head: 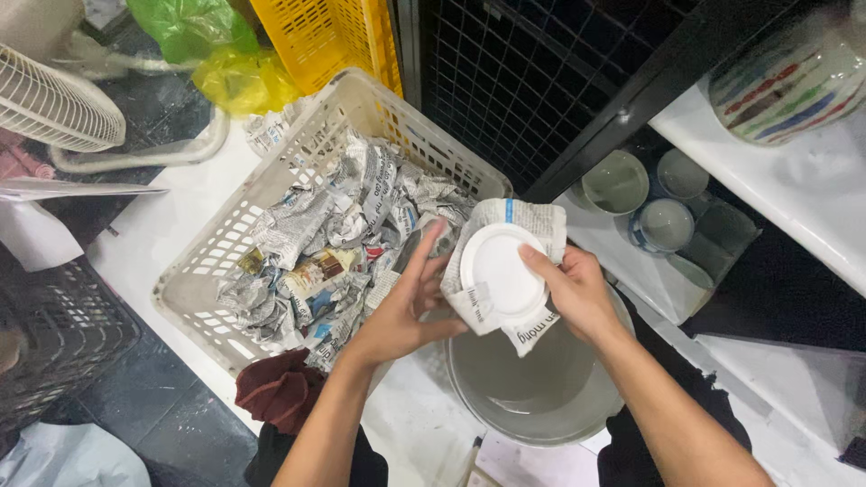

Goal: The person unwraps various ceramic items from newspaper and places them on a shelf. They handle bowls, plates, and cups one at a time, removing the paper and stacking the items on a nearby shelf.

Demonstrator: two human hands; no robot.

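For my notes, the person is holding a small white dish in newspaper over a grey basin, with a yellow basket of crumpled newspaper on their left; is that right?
Not quite: the head view shows the basket of crumpled newspaper is white, not yellow. The rest holds: the left hand and right hand hold the small white dish in newspaper over the grey basin.

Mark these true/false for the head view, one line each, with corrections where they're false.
1. Both hands, left hand and right hand, hold a white dish on newspaper. True.
2. The white basket holds folded cloth. False: crumpled newspaper.
3. A grey bowl sits below the hands. True.
4. The crate behind the basket is blue. False: yellow.
5. Bowls stand on the shelf at right. True.
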